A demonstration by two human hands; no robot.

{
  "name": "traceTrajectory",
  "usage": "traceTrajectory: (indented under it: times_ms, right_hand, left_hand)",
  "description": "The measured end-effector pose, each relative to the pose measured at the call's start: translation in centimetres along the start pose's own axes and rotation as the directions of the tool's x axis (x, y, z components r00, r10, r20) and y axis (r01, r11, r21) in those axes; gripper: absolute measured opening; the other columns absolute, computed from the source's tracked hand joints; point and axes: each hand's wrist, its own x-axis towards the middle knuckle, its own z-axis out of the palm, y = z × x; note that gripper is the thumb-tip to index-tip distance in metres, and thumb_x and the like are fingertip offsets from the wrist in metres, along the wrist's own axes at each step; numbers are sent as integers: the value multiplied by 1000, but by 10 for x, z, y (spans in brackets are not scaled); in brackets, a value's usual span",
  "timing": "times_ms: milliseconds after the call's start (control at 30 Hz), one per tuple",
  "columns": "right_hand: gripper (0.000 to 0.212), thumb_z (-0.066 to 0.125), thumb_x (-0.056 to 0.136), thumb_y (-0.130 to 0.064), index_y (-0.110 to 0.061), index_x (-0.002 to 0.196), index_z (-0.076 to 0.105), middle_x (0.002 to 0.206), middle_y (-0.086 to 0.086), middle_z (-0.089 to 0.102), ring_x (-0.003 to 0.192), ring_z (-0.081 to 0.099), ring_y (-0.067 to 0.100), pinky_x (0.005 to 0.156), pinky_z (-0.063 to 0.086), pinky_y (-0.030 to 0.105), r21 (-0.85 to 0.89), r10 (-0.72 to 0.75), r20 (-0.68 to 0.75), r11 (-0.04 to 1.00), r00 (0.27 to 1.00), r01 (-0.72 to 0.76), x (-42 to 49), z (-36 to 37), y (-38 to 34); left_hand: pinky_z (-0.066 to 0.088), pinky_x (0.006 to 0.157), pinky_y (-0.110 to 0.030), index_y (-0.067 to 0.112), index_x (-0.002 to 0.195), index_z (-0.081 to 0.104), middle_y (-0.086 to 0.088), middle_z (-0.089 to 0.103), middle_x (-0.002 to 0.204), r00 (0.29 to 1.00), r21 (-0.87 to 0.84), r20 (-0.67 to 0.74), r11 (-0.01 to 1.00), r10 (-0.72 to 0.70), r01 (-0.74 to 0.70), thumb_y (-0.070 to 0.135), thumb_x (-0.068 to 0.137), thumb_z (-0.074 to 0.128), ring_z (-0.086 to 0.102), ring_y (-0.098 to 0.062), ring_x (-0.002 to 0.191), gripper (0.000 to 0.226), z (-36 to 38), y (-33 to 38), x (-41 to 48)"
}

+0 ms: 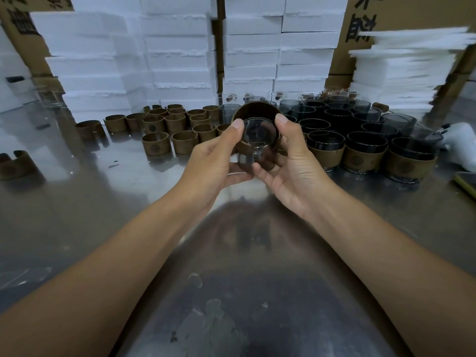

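A dark glass cup (pixel 258 140) with a brown sleeve band (pixel 253 110) around its far part is held in the air above the steel table (pixel 103 197), its base turned toward me. My left hand (pixel 219 161) grips it from the left, thumb on the band's edge and fingers under the glass. My right hand (pixel 293 163) grips it from the right, thumb on the band's rim and fingers curled beneath.
Several loose brown sleeve bands (pixel 164 124) stand at the back left. Several dark glasses, some sleeved (pixel 365 153), crowd the back right. White foam boxes (pixel 180 55) are stacked behind, foam sheets (pixel 401 70) at right. A white object (pixel 461 145) lies far right.
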Motion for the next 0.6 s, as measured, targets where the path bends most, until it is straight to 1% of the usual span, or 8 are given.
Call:
traceTrajectory:
  times_ms: [67,133,200,300,400,467,533,600]
  right_hand:
    - [35,70,68,-44,-17,90,68,81,4,74,71,71,13,63,57,26,-7,2,-20,1000,1000,-2,1,-1,1]
    - [26,68,79,-41,-17,88,68,78,4,73,68,70,13,57,55,24,2,8,-57,1000,998,-8,1,-1,1]
    - [24,66,82,-40,-16,87,67,78,4,73,66,70,13,55,54,24,16,11,-65,1000,998,-10,2,-1,0]
    - [27,66,81,-41,-16,91,67,81,4,73,67,70,12,55,54,23,36,7,-38,999,999,-6,2,1,1]
    - [43,69,73,-45,-11,100,66,82,4,74,71,72,13,56,54,22,68,21,-25,998,999,-20,3,4,3]
    - [53,66,72,-52,-10,105,66,90,4,76,82,73,13,62,56,24,38,40,-23,999,999,-39,4,3,3]
    - [60,60,67,-63,-16,105,67,95,-1,76,91,71,10,74,55,25,-60,66,-16,996,998,-67,5,1,5]
    - [58,54,69,-69,-23,101,69,95,-6,75,93,69,6,82,50,27,-149,69,-25,986,997,-72,5,-2,5]
  left_hand:
    - [58,70,-27,31,82,76,0,75,94,1000,2,-14,1000,1,-1,45,97,46,72,-17,84,36,0,0,0]
    - [58,70,-28,29,81,76,0,75,93,999,0,-35,1000,1,-1,44,97,46,73,-17,81,37,0,1,0]
    - [58,69,-27,29,79,76,-1,75,92,999,-4,-41,1000,3,-3,42,97,46,72,-16,79,37,-1,1,0]
    - [57,69,-27,29,80,78,-1,75,92,999,-24,-35,1000,13,-13,41,97,48,72,-17,81,36,-2,1,1]
    - [57,70,-26,32,80,78,0,76,91,999,-49,-44,999,19,-22,38,97,50,72,-16,84,33,-4,-1,3]
    - [58,75,-28,31,82,78,0,75,94,999,-67,-36,998,11,-13,35,96,53,72,-16,89,29,-6,-3,6]
    - [57,82,-29,26,86,78,-1,75,100,1000,-97,-1,995,-23,23,35,93,56,70,-17,94,24,-10,-4,8]
    - [56,83,-28,20,93,76,-4,74,103,997,-133,54,989,-61,68,39,87,60,70,-17,96,25,-13,-4,10]
